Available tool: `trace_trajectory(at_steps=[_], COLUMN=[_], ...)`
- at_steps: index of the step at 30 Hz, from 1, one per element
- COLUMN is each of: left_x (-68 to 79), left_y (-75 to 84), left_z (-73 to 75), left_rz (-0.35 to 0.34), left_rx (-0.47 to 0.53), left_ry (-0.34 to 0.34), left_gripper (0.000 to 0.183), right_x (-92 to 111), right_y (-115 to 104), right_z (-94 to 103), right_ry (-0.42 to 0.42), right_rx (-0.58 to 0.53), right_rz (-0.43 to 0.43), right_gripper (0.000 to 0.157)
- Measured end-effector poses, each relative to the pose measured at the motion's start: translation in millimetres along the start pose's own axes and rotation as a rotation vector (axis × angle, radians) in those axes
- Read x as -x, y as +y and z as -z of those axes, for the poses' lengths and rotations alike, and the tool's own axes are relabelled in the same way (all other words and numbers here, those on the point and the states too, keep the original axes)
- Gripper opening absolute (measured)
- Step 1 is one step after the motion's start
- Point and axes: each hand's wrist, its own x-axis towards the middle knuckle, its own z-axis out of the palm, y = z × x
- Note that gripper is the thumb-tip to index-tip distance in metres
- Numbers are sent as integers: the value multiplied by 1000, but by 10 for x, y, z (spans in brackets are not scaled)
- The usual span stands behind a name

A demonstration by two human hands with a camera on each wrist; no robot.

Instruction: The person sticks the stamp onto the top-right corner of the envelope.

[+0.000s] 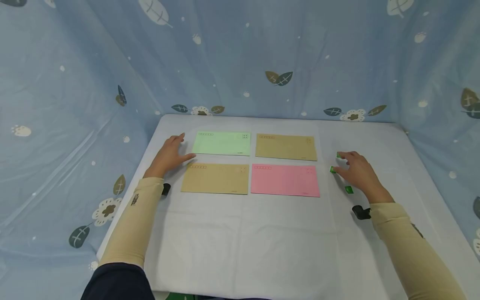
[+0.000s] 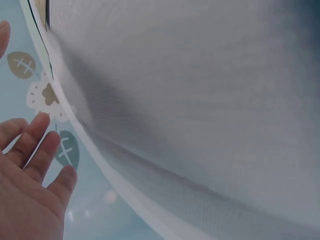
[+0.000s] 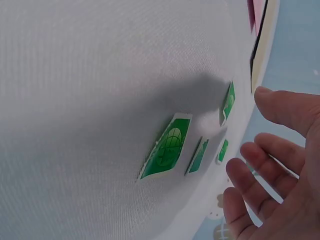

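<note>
My left hand [image 1: 169, 155] is held with fingers spread beside the left end of a light green envelope [image 1: 221, 144], holding nothing. Below that lies a tan envelope [image 1: 215, 180]. To the right are a second tan envelope [image 1: 286, 147] and a pink envelope [image 1: 285, 181]. On the right side, my right hand [image 1: 359, 173] hovers over several small green stamps [image 3: 167, 147], its fingers relaxed and apart. In the right wrist view the stamps lie on the cloth, with a gap between them and the fingertips. One stamp [image 1: 349, 190] sits nearer the wrist.
A white cloth [image 1: 240, 250] covers the table. Blue patterned curtain [image 1: 232, 54] hangs behind it and at both sides. Dark wrist cameras [image 1: 361, 212] project inward from both sleeves.
</note>
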Motion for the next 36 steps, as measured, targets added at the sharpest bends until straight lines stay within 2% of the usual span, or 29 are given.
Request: trace_trajectory(at_steps=[4, 9, 19, 25, 36], left_x=[-73, -166, -287, -343, -410], left_y=[27, 37, 46, 42, -10], left_z=[8, 10, 28, 24, 18], left_rz=[-13, 2, 14, 23, 13], left_rx=[-14, -35, -40, -43, -26], left_ry=[-13, -32, -72, -90, -128], left_gripper=[104, 106, 110, 113, 117], right_x=[4, -3, -17, -19, -26], right_y=[4, 0, 30, 40, 28], right_z=[-11, -21, -92, -98, -113], right_ry=[-21, -61, -72, -87, -93], right_rx=[3, 13, 9, 17, 33], right_rz=[-4, -22, 1, 17, -11], right_gripper=[63, 59, 48, 51, 51])
